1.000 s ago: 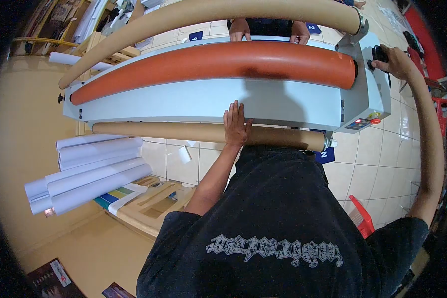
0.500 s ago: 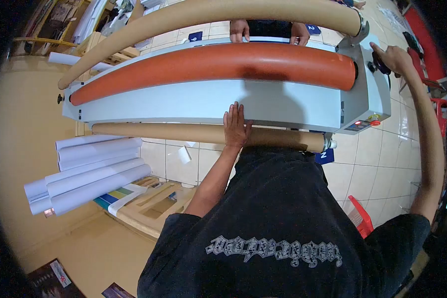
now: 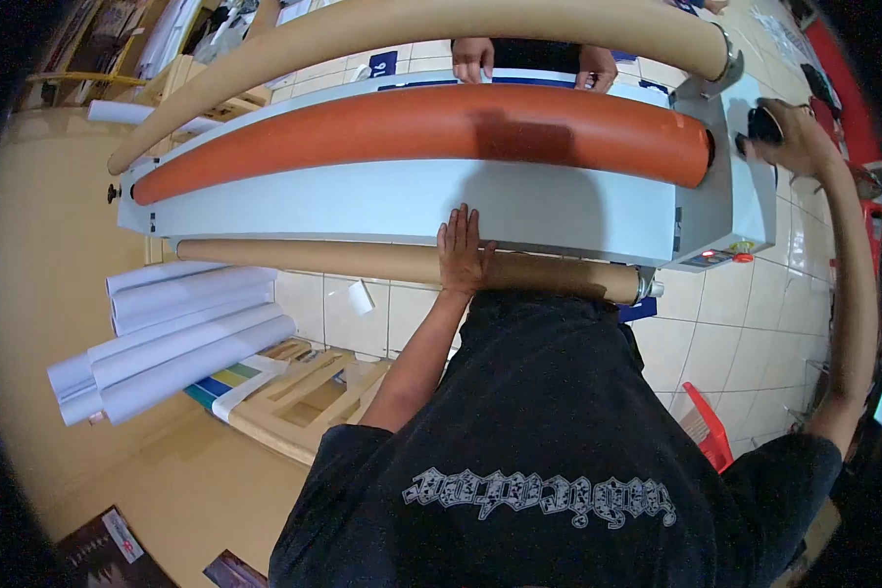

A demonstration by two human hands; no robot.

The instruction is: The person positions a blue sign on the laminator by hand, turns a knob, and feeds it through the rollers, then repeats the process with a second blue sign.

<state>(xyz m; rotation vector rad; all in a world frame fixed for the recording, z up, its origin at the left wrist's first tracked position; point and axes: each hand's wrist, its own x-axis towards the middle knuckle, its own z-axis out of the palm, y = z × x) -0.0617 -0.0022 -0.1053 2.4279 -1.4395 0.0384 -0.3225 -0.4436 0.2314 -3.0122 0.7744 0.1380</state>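
Observation:
A long pale machine point(image 3: 363, 204) with an orange roller point(image 3: 412, 124) stretches across the view. My left hand point(image 3: 464, 250) lies flat against its near edge, fingers spread, palm over the lower brown tube point(image 3: 363, 259); nothing is held. At the machine's right end, my right hand point(image 3: 796, 139) is on a black crank handle point(image 3: 762, 125), with fingers curled around it and partly blurred. A second brown tube point(image 3: 412, 24) runs above the orange roller.
Across the machine, a person's two hands point(image 3: 473, 59) rest at its far edge. White paper rolls point(image 3: 186, 333) lie at the left above a wooden frame point(image 3: 294, 402). A red plastic chair point(image 3: 708, 428) stands at the lower right. Red button point(image 3: 743, 258) on the machine's right end.
My right hand has shifted right and slightly down along with the black handle, which has turned. My left hand stays at the machine's near edge. The view has moved slightly.

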